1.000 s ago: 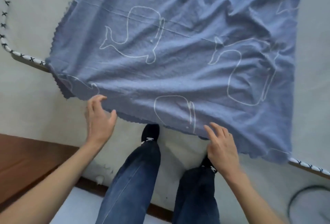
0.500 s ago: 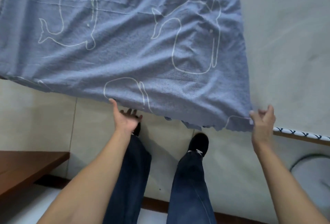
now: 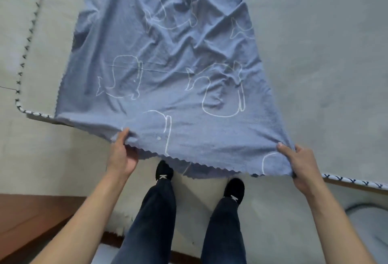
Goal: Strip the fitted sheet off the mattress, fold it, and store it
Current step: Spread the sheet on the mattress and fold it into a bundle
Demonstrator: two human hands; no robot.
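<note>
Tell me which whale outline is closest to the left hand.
The partial whale by the near hem, just right of the left hand; the others lie farther up the sheet or beside the right hand.

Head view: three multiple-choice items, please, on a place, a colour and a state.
1. Where does the sheet lie? A on the floor; B spread on the mattress; C in a drawer.
2. The sheet's colour? A blue with white whale outlines; B plain white; C red.
3. The left hand and right hand? A both hang free; B only one grips; C each grips the sheet's near edge.
B: it covers the mattress top. A: pale outlines on blue cloth. C: fingers curl round the scalloped edge on both sides.
</note>
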